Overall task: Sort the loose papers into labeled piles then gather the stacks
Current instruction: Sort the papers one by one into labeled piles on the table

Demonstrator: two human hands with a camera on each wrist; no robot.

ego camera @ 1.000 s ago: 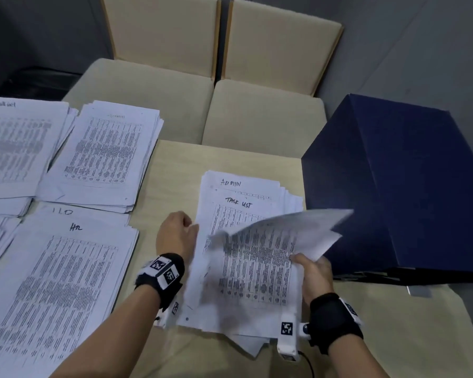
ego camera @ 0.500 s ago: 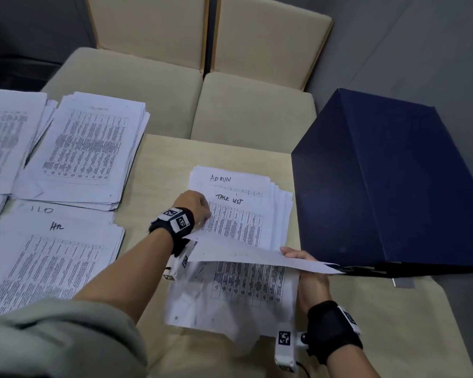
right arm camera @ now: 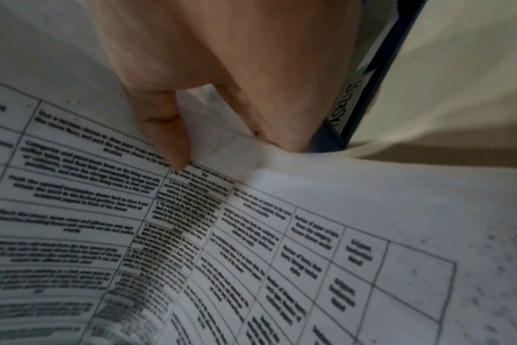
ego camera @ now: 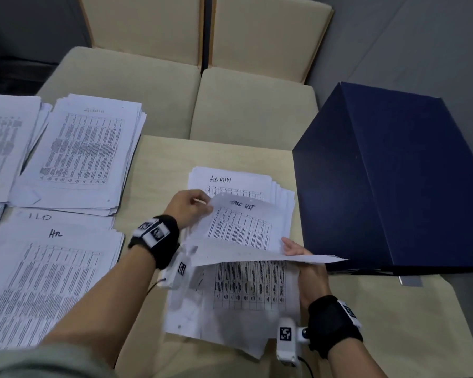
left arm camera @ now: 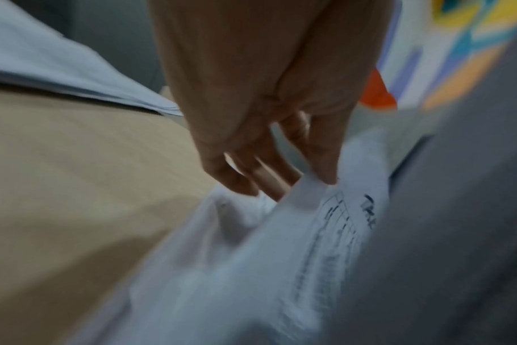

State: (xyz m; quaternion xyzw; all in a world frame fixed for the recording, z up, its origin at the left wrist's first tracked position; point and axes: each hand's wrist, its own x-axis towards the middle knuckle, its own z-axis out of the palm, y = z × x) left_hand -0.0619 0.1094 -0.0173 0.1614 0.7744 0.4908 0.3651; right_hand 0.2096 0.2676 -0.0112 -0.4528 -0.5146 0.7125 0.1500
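A loose pile of printed sheets (ego camera: 230, 296) lies mid-table, with one headed "ADMIN" (ego camera: 221, 180) at its far end. My left hand (ego camera: 206, 205) pinches the top-left corner of the sheet headed "TASK LIST" (ego camera: 241, 227) and curls it up off the pile. The blurred left wrist view shows the same pinch by my left hand (left arm camera: 319, 184) on the sheet (left arm camera: 325, 233). My right hand (ego camera: 292, 248) holds another sheet (ego camera: 311, 259) by its right edge, nearly level above the pile. In the right wrist view my right hand (right arm camera: 221, 149) has its thumb on that printed sheet (right arm camera: 251, 245).
Sorted piles lie at the left: Admin (ego camera: 85, 148), HR (ego camera: 52, 268), ILO (ego camera: 38, 216) and one more (ego camera: 0, 143). A dark blue box (ego camera: 393, 173) stands to the right, with a "TASKLIST" tag (right arm camera: 344, 112). Two beige chairs (ego camera: 251, 105) stand behind the table (ego camera: 393, 323).
My right hand lowered its sheet from raised to almost level. My left hand moved forward to the Task List sheet, took its corner and lifted it.
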